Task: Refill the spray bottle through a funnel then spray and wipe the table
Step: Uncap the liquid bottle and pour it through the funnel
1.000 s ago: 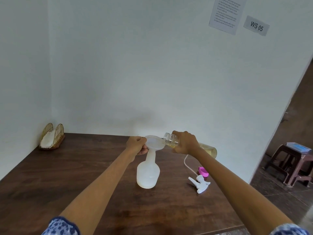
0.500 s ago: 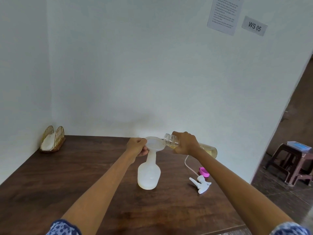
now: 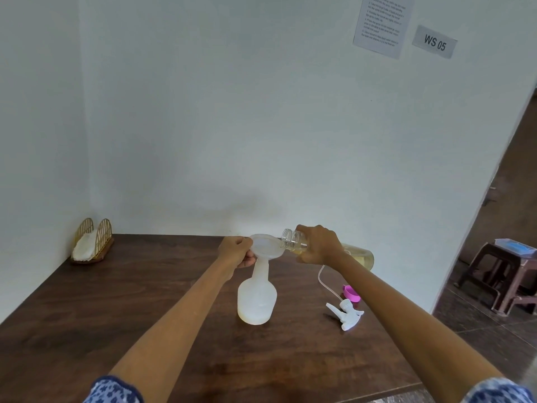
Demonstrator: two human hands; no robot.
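A translucent white spray bottle (image 3: 257,301) stands upright mid-table, with a white funnel (image 3: 266,246) seated in its neck. My left hand (image 3: 236,251) pinches the funnel's left rim. My right hand (image 3: 318,245) grips a clear refill bottle (image 3: 359,255) of yellowish liquid, tipped almost level with its open mouth over the funnel's right edge. The white trigger sprayer head (image 3: 347,314) with its dip tube lies on the table to the right, beside a pink cap (image 3: 351,298).
The dark wooden table (image 3: 145,315) fills the corner of two white walls. A gold wire holder with a white cloth (image 3: 91,244) sits at its far left. Brown stools (image 3: 502,274) stand on the floor beyond the table's right edge.
Both hands, funnel and refill bottle keep the same pose. The view has only shifted slightly.
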